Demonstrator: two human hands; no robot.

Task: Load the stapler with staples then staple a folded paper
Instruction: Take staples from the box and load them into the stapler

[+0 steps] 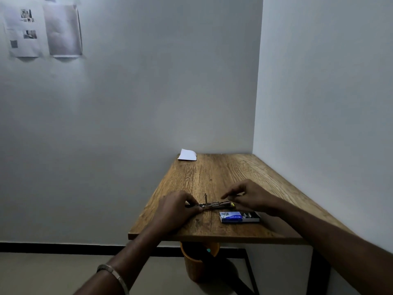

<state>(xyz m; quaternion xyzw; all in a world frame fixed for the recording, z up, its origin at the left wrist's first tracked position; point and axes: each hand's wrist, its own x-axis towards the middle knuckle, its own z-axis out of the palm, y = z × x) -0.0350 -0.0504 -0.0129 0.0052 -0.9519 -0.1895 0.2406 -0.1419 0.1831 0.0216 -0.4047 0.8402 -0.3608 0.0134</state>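
A small metal stapler [214,205] lies opened flat on the wooden table [212,173], with a thin part standing upright near its middle. My left hand [176,207] presses down on its left end. My right hand [248,195] hovers at the stapler's right end, fingers pinched together, possibly on something thin; whether it holds staples I cannot tell. A blue staple box [239,217] lies slid open just in front of the right hand, with silver staples showing. A folded white paper [187,155] rests at the table's far left corner.
White walls close the table in at the back and right. An orange bin [195,262] stands under the table's front edge beside its black frame. Printed sheets [42,30] hang on the wall at upper left.
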